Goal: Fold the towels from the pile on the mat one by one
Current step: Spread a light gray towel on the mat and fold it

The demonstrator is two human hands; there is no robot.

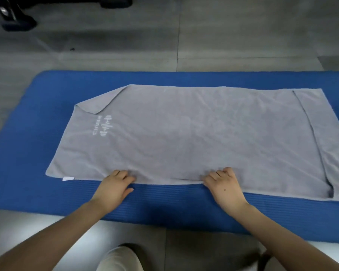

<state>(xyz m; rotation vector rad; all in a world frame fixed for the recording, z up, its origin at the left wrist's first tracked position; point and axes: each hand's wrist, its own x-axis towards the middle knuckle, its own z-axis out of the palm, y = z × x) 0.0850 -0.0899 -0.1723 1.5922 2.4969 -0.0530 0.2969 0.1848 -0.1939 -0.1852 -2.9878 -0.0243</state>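
Left grip, right grip — each pinched near hem of towel; cloth lay ahead of both, long axis crosswise, far hem beyond both alike.

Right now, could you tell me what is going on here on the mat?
A person is folding a grey towel that lies spread out on a blue mat. The left hand and right hand both grip its near edge, fingers curled over the cloth. No main fold has been made yet. The far-left corner is flipped over, and the right end is turned back in a strip. No other towels are in view.
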